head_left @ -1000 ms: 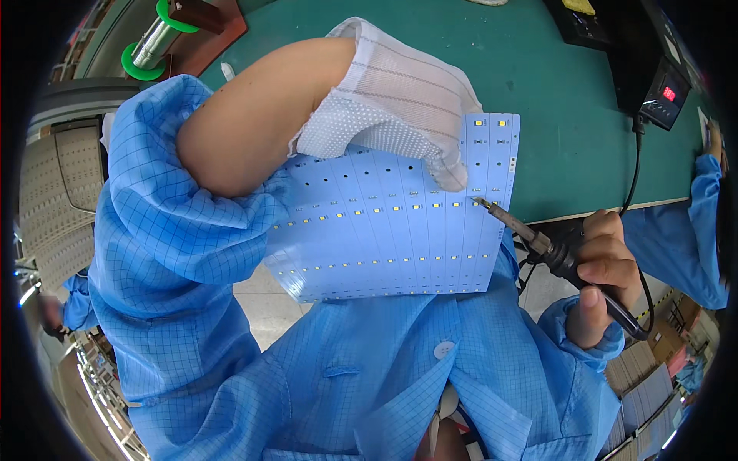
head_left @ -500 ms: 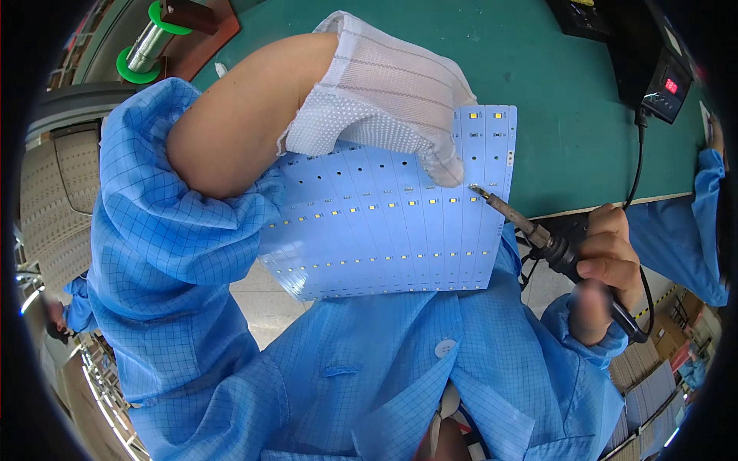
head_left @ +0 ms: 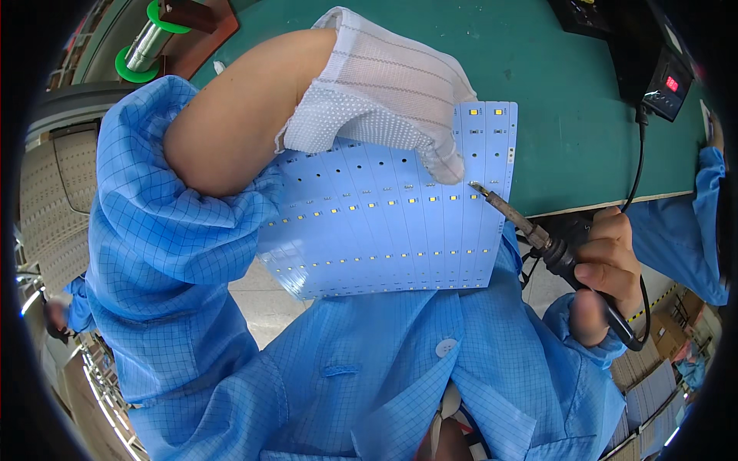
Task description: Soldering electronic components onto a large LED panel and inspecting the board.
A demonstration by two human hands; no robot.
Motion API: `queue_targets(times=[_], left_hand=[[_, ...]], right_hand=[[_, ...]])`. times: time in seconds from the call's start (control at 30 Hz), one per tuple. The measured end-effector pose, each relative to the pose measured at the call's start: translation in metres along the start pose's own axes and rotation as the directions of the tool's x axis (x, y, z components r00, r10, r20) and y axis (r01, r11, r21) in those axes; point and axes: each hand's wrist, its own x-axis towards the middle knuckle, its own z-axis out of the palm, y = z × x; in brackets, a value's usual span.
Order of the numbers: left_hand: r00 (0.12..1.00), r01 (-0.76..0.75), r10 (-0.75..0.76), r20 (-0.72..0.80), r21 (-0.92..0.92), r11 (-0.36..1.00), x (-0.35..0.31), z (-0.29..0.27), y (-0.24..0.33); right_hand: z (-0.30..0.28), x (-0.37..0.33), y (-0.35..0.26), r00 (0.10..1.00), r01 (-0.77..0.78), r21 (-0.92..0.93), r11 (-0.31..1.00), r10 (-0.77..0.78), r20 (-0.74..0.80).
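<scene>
Closest to the camera is the front of the wearer's blue checked coat (head_left: 369,357), and the lower edge of a pale panel (head_left: 369,238) meets it. The panel is divided into narrow strips and slants from the coat up toward the counter's edge, with rows of small yellow components (head_left: 411,200) across its face.

The bare right hand (head_left: 611,257) is just off the panel's right side, its fingers wrapped around the handle of a soldering iron (head_left: 523,224). The iron's shaft crosses the panel's right edge, and its tip is at a small spot on the second strip from that side, touching or very nearly so.

The white-gloved left hand (head_left: 392,96) lies over the panel's upper part, fingers bent downward, a fingertip against its face right beside the iron's tip. Whether it grips anything underneath cannot be told.

The yellow components appear seated along the rows, and soldering seems underway at that one spot; which joints are finished and how many remain is too small to judge.

Beyond is the green counter (head_left: 553,157), with a reel of solder (head_left: 144,46) at far left and a black control box (head_left: 665,88) at far right.
</scene>
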Motion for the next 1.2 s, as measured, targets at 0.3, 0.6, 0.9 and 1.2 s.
queue_targets(times=[0.3, 0.6, 0.9, 1.2], left_hand=[[0.963, 0.213, -0.253, 0.096, -0.844, 0.491, 0.020, -0.013, -0.015], [0.961, 0.133, -0.273, -0.046, -0.787, 0.602, 0.032, -0.017, -0.023], [0.937, 0.217, -0.349, 0.002, -0.787, 0.578, 0.035, -0.050, -0.021], [0.839, 0.298, -0.524, -0.148, -0.680, 0.670, 0.038, -0.087, -0.010]], right_hand=[[-0.002, -0.002, 0.004, 1.000, 0.010, 0.023, 1.000, -0.010, 0.001], [-0.012, -0.017, 0.015, 0.982, -0.027, 0.221, 0.975, 0.067, -0.178], [0.025, -0.010, -0.008, 0.866, -0.355, 0.304, 0.884, 0.434, -0.250], [0.048, 0.000, -0.008, 0.929, -0.331, 0.246, 0.911, 0.361, -0.085]])
